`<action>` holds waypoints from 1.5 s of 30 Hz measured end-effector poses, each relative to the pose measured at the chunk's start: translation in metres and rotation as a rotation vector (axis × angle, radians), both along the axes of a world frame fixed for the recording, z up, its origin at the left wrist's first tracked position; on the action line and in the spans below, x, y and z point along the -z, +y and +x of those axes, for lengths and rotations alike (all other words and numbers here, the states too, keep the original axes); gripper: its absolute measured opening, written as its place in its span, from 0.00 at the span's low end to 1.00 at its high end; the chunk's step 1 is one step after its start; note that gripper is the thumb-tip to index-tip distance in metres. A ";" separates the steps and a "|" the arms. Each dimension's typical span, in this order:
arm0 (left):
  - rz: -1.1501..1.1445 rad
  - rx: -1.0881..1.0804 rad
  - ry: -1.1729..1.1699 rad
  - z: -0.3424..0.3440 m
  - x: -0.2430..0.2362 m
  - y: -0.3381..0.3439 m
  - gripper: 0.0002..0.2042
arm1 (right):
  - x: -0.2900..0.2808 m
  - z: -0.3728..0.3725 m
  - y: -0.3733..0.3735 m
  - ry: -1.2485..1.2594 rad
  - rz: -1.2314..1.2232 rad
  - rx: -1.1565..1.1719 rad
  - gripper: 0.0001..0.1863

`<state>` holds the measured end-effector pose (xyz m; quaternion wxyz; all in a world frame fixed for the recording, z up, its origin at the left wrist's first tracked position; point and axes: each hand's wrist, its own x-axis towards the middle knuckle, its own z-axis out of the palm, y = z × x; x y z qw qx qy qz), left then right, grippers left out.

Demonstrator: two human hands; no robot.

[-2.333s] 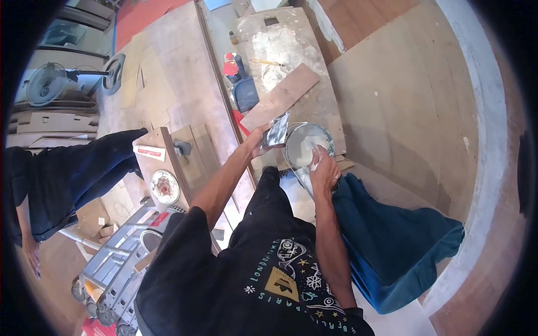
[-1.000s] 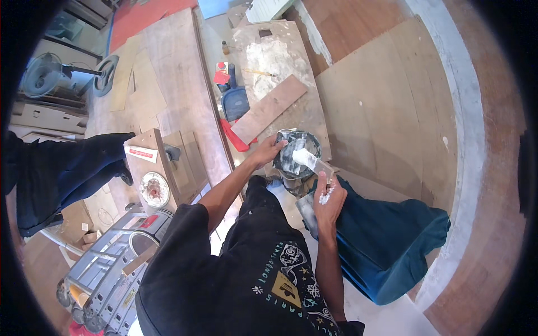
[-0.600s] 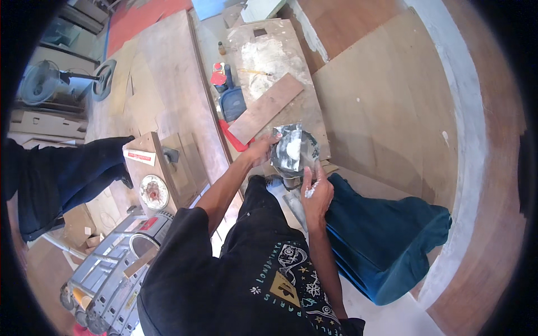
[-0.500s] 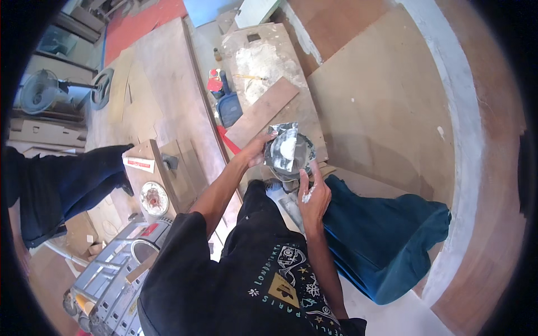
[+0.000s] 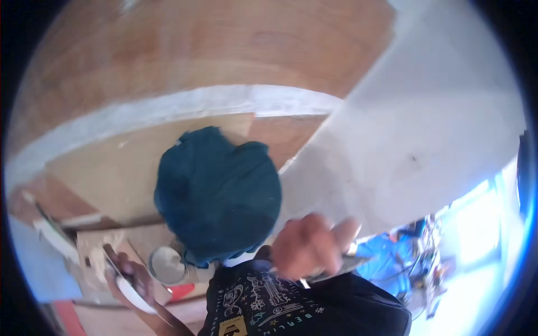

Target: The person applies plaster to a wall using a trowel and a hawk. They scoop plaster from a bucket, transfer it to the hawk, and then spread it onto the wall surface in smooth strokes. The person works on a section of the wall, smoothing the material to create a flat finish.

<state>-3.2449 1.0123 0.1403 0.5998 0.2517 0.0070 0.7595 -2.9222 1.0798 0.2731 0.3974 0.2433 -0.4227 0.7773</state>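
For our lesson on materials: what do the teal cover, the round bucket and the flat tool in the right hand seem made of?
Teal cover: likely matt fabric; it lies in soft folds.
Round bucket: could be plastic or metal; its grey inner wall looks fairly smooth.
Flat tool in the right hand: possibly dull metal, thin and greyish, but blurred.

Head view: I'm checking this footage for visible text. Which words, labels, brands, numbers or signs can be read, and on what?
Black shirt: pale lettering among line drawings; partly legible, but I won't copy it out.
Yellow patch on the shirt: dark marks, too small to read.
White tool at the left hand: no text that I can make out.
Bucket: none visible.
Clutter at right: too blurred to read.
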 end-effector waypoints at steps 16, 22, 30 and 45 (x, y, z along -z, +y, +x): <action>-0.727 1.023 0.427 0.388 0.020 0.040 0.19 | 0.311 0.234 -0.201 0.015 -1.610 1.168 0.20; -0.596 1.048 0.546 0.439 0.010 0.053 0.17 | 0.228 0.253 -0.206 0.034 -1.620 1.384 0.17; -0.523 1.162 0.554 0.455 0.001 0.077 0.16 | 0.098 0.279 -0.195 -1.231 -0.030 2.208 0.17; -0.285 1.023 0.727 0.447 -0.009 0.078 0.16 | 0.005 0.259 -0.156 -2.145 1.108 1.488 0.26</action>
